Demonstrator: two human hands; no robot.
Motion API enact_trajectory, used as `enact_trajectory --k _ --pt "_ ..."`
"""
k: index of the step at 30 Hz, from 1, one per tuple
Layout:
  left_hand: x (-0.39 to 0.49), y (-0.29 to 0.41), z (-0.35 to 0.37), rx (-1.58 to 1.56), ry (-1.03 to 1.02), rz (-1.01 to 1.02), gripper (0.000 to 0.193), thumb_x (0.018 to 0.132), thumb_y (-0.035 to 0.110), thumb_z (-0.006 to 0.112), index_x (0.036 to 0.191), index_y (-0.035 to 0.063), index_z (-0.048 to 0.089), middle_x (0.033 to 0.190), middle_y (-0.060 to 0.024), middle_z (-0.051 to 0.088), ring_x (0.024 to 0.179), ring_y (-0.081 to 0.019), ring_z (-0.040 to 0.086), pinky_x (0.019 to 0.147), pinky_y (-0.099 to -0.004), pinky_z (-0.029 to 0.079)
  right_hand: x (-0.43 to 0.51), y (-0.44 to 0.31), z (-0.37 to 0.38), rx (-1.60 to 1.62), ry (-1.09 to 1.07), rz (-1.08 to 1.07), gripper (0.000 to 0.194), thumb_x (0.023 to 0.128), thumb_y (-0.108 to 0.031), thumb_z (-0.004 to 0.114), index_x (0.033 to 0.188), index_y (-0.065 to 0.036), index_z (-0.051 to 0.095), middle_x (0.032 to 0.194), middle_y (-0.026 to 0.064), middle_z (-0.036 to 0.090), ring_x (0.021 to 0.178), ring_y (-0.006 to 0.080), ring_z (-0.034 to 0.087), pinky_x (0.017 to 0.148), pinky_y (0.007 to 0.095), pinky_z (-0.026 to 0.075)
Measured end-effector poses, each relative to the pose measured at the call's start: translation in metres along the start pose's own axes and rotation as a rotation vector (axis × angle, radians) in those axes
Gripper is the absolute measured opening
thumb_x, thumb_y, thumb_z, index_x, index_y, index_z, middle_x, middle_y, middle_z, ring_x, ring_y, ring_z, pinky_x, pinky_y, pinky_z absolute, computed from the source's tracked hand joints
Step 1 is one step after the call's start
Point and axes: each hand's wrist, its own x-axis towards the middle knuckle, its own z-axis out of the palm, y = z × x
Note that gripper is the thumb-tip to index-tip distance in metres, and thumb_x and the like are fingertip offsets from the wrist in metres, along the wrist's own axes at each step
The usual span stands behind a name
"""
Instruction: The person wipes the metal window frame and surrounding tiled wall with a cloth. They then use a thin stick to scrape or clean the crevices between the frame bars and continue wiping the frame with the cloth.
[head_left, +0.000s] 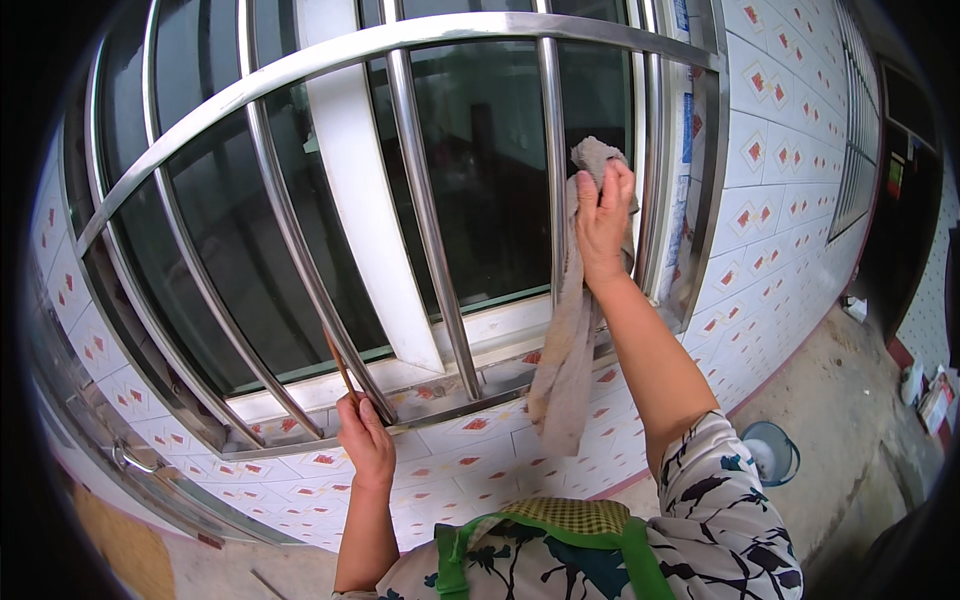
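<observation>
My right hand (606, 225) grips a damp-looking grey-beige cloth (566, 375), bunched at the top and hanging down past the sill. It reaches in between two stainless steel window bars (553, 150), near the right side of the sliding window's dark glass (487, 187). Whether the cloth touches the glass or the frame, I cannot tell. Lower left, my left hand (366, 442) is closed around a thin brown stick (339, 364) that points up behind a bar. That hand is at the grille's bottom rail (450, 409).
A horizontal steel rail (465, 26) crosses the grille above my hands. White tiles with red diamond patterns (757, 217) cover the wall. A bucket (772, 454) with whitish contents stands on the concrete floor to the right. A dark doorway (896, 202) lies farther right.
</observation>
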Motion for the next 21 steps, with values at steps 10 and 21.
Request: enact_trajectory --k 10,21 --pt "-0.009 -0.012 0.010 -0.061 0.020 -0.047 0.011 0.100 0.011 0.043 0.103 0.0014 0.048 0.071 -0.0105 0.057 0.056 -0.0193 0.052 0.055 -0.0304 0.044 0.044 -0.005 0.064 -0.274 0.046 -0.448 0.031 0.090 -0.013 0.060 0.118 0.000 0.054 0.117 0.0234 0.047 0.105 0.0420 0.048 0.093 0.0469 0.040" --pt "-0.006 0.002 0.015 -0.110 0.004 -0.078 0.015 0.101 0.013 0.039 0.101 0.0011 0.047 0.077 -0.0088 0.062 0.062 -0.0134 0.054 0.058 -0.0260 0.045 0.163 -0.074 0.150 -0.232 -0.187 -0.720 0.026 0.087 -0.020 0.060 0.107 -0.004 0.060 0.105 0.0213 0.057 0.098 0.0392 0.057 0.085 0.0461 0.047"
